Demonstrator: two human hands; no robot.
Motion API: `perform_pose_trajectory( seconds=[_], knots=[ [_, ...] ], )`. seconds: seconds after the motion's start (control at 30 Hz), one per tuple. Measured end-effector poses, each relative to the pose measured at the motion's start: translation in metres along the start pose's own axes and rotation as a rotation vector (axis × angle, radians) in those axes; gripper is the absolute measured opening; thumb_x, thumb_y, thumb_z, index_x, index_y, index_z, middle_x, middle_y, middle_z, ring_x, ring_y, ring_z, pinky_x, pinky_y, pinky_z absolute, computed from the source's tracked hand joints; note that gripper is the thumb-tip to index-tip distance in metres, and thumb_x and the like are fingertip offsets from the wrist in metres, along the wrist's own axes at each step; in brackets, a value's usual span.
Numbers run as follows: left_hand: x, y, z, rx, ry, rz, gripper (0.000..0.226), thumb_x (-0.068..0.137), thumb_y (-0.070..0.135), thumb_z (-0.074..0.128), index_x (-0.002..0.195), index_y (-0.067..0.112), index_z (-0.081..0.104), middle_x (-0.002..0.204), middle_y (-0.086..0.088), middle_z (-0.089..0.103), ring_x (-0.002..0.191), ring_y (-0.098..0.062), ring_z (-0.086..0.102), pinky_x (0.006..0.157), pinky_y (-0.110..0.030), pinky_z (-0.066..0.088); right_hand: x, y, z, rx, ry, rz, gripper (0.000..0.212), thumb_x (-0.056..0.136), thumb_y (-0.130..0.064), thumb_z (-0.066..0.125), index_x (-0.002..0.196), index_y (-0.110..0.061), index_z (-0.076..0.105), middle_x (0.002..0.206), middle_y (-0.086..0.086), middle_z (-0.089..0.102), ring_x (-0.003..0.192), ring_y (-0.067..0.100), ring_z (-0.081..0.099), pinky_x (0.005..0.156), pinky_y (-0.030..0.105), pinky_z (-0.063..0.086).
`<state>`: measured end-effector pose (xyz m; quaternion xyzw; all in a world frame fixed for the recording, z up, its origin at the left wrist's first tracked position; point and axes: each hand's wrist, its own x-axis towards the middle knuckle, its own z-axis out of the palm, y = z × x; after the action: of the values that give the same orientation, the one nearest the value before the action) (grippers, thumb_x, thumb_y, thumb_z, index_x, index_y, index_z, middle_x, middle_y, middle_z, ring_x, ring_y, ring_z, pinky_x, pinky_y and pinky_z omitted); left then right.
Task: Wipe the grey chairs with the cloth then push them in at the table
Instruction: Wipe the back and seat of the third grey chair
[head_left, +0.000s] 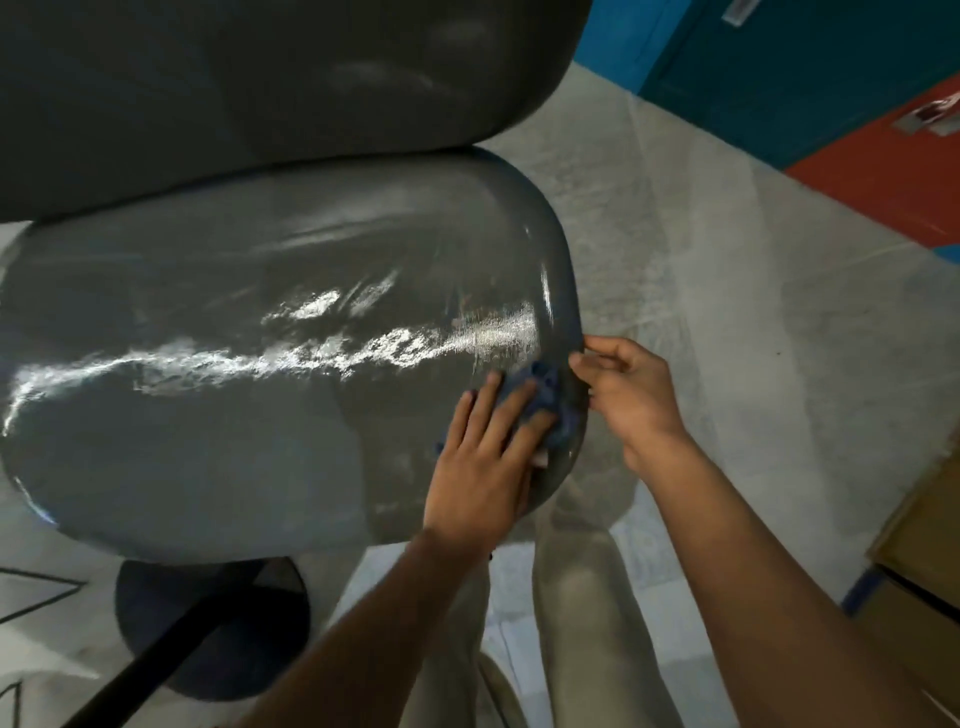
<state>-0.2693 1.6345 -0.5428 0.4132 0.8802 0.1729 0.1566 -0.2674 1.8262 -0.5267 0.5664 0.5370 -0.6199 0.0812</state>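
A grey chair fills the left and middle of the head view; its glossy seat (249, 395) lies below me and its backrest (234, 88) rises at the top. A blue cloth (548, 402) lies crumpled on the seat's right end. My left hand (483, 457) presses flat on the cloth with its fingers straight. My right hand (631, 395) holds the seat's right edge, its fingers curled round the rim just beside the cloth.
The chair's dark round base (213, 629) and a black leg (156, 670) show under the seat. My legs in light trousers (571, 597) stand at the seat's right end. Cardboard boxes (919, 561) sit at the right edge. Blue and red wall panels (810, 73) stand beyond the pale floor.
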Motion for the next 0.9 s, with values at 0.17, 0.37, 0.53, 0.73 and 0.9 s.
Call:
perform_pose_trajectory(
  seconds=[0.17, 0.37, 0.53, 0.73, 0.9],
  knots=[
    [-0.024, -0.037, -0.008, 0.083, -0.071, 0.005, 0.054, 0.093, 0.035, 0.048, 0.145, 0.022, 0.045, 0.157, -0.009, 0.043, 0.154, -0.041, 0.023, 0.119, -0.063, 0.025, -0.001, -0.001, -0.003, -0.023, -0.014, -0.012, 0.032, 0.093, -0.015, 0.072, 0.125, -0.013, 0.069, 0.107, 0.0, 0.076, 0.092, 0.005, 0.071, 0.094, 0.031, 0.056],
    [0.126, -0.037, -0.026, -0.172, 0.233, -0.524, 0.059, 0.091, 0.02, 0.04, 0.15, 0.016, 0.048, 0.162, -0.01, 0.037, 0.155, -0.042, 0.015, 0.125, -0.056, 0.017, -0.012, -0.003, 0.005, -0.244, 0.106, -0.149, 0.029, 0.096, -0.019, 0.066, 0.125, -0.021, 0.069, 0.097, -0.013, 0.07, 0.091, 0.001, 0.066, 0.092, 0.021, 0.05],
    [0.084, -0.027, -0.013, -0.126, 0.2, -0.304, 0.058, 0.094, 0.021, 0.042, 0.151, 0.018, 0.048, 0.164, -0.008, 0.036, 0.155, -0.039, 0.019, 0.125, -0.056, 0.019, -0.032, -0.001, 0.028, -0.543, 0.227, -0.473, 0.045, 0.094, -0.011, 0.061, 0.138, -0.02, 0.059, 0.134, 0.005, 0.055, 0.12, 0.023, 0.058, 0.1, 0.024, 0.043],
    [-0.092, -0.089, -0.016, 0.094, 0.047, -0.357, 0.063, 0.093, 0.026, 0.053, 0.154, 0.025, 0.037, 0.165, -0.009, 0.032, 0.157, -0.039, 0.013, 0.125, -0.061, 0.013, -0.05, -0.012, 0.074, -0.955, 0.085, -0.794, 0.057, 0.091, -0.019, 0.066, 0.146, -0.019, 0.052, 0.158, 0.01, 0.038, 0.148, 0.036, 0.028, 0.12, 0.052, 0.029],
    [-0.059, -0.149, -0.039, -0.002, 0.239, -0.899, 0.063, 0.089, 0.02, 0.043, 0.152, 0.013, 0.044, 0.166, -0.013, 0.029, 0.155, -0.047, 0.01, 0.123, -0.063, 0.014, -0.05, -0.003, 0.098, -1.229, -0.103, -0.726, 0.069, 0.094, -0.028, 0.063, 0.156, -0.027, 0.033, 0.168, 0.003, 0.014, 0.156, 0.032, 0.002, 0.123, 0.062, 0.001]
  ],
)
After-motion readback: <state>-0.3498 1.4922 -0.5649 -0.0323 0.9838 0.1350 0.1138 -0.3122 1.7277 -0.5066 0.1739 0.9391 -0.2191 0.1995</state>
